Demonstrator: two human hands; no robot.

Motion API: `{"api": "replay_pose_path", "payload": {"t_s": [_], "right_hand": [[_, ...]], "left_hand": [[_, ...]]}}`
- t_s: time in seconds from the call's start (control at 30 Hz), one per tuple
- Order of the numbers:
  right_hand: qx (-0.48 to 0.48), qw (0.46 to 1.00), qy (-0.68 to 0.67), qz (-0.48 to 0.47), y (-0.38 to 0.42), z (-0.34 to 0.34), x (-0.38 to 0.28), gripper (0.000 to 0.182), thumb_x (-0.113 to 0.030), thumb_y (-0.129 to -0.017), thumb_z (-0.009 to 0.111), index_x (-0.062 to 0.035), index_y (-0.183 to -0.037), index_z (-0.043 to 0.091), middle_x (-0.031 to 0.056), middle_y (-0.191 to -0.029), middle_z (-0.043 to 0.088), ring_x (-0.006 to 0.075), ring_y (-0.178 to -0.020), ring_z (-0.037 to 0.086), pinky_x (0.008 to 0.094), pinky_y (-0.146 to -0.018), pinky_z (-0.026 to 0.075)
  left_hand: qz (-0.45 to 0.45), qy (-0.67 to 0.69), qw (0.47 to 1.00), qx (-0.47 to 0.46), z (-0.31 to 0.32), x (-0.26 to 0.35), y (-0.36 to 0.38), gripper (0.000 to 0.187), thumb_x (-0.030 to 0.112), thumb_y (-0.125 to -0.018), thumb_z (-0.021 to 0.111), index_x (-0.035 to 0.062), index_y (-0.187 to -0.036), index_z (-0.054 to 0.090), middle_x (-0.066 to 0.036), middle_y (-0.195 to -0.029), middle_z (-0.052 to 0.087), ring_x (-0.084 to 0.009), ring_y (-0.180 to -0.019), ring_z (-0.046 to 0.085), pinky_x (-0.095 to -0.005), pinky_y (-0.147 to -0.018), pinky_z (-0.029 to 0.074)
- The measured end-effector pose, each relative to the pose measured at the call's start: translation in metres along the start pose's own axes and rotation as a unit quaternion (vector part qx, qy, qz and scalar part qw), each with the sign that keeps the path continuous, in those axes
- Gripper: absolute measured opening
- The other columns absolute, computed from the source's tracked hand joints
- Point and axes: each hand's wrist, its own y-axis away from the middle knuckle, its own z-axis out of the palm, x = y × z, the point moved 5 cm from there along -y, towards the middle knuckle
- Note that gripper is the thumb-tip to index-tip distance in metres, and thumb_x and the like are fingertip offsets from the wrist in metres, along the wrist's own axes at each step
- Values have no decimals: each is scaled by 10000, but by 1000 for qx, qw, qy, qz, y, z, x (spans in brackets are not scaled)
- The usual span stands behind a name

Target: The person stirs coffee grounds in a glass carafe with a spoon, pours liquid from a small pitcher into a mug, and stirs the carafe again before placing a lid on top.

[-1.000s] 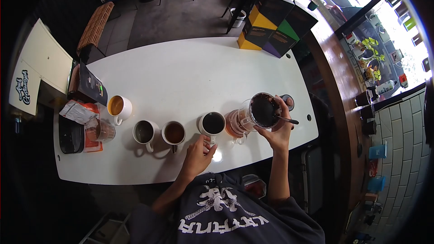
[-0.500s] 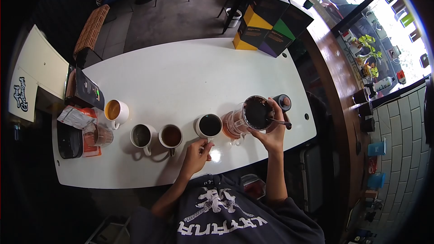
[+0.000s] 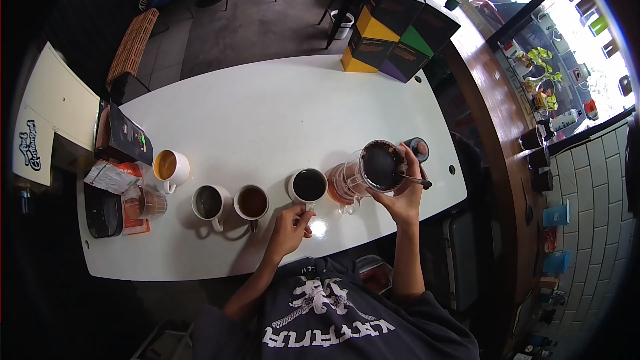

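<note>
My left hand (image 3: pixel 291 230) pinches the handle of a white mug (image 3: pixel 293 195) holding dark liquid, which stands on the white table. In my right hand (image 3: pixel 402 200) is a clear glass cup (image 3: pixel 369 183) of dark coffee with bits along its rim. A metal spoon (image 3: pixel 417 180) leans out of that cup toward the right. Just left of the cup, partly hidden behind it, a clear glass server (image 3: pixel 341 185) shows reddish-brown liquid. Left of my left hand are a mug of brown liquid (image 3: pixel 251 202) and a mug of greyish liquid (image 3: pixel 208 203).
A mug with a yellow-orange inside (image 3: pixel 172 168) stands near a foil pouch (image 3: pixel 110 177), a clear plastic cup (image 3: pixel 152 203) and a black tray (image 3: pixel 103 210). Beyond my right hand is a dark round container (image 3: pixel 418 149). Dark patterned boxes (image 3: pixel 390 30) occupy the far table edge.
</note>
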Motion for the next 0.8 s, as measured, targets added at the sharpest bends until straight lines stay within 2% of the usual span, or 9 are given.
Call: {"api": "replay_pose_path", "payload": {"t_s": [0.07, 0.17, 0.23, 0.67, 0.73, 0.8], "right_hand": [[0, 1000, -2, 5, 0, 0, 0, 1019, -140, -559, 910, 25, -1386, 337, 133, -1331, 439, 239, -1236, 489, 390, -1064, 426], [-12, 1000, -2, -10, 1, 0, -1, 1018, -75, -575, 889, 20, -1405, 307, 124, -1267, 479, 235, -1192, 524, 368, -1014, 466], [2, 1000, -5, 8, 2, 0, 0, 1011, -145, -560, 911, 26, -1379, 345, 125, -1292, 470, 235, -1211, 509, 383, -1050, 438], [6, 1000, 6, 1, -2, 4, -20, 1017, -159, -571, 904, 15, -1393, 331, 122, -1306, 453, 238, -1219, 498, 374, -1053, 424], [0, 999, 16, -30, -5, 3, -24, 1049, -81, -556, 900, 25, -1404, 291, 148, -1264, 478, 252, -1173, 540, 379, -994, 490], [4, 1000, 9, -28, -6, 4, -27, 1049, -81, -555, 899, 26, -1403, 291, 147, -1263, 477, 252, -1173, 540, 379, -996, 489]], "left_hand": [[4, -6, 1000, 2, -1, 0, 0, 245, 208, -972, 568, -28, -941, 629, -63, -645, 593, -103, -579, 624, -255, -534, 553], [0, -1, 1000, 15, -6, -1, -2, 233, 194, -976, 559, -28, -936, 618, -65, -663, 593, -101, -587, 623, -255, -535, 556], [3, 1, 1000, 12, -7, -2, -3, 229, 188, -978, 553, -29, -933, 612, -66, -672, 592, -101, -587, 623, -255, -536, 558], [26, 12, 1000, 8, -6, -5, -4, 229, 177, -991, 522, -36, -931, 577, -76, -679, 598, -116, -598, 643, -260, -546, 563], [24, 11, 1000, 6, -6, -5, -5, 232, 180, -993, 519, -36, -929, 577, -76, -675, 598, -118, -597, 643, -261, -551, 564], [22, 11, 1000, 5, -6, -6, -5, 236, 183, -994, 516, -35, -926, 577, -76, -670, 598, -119, -596, 643, -262, -556, 565]]}}
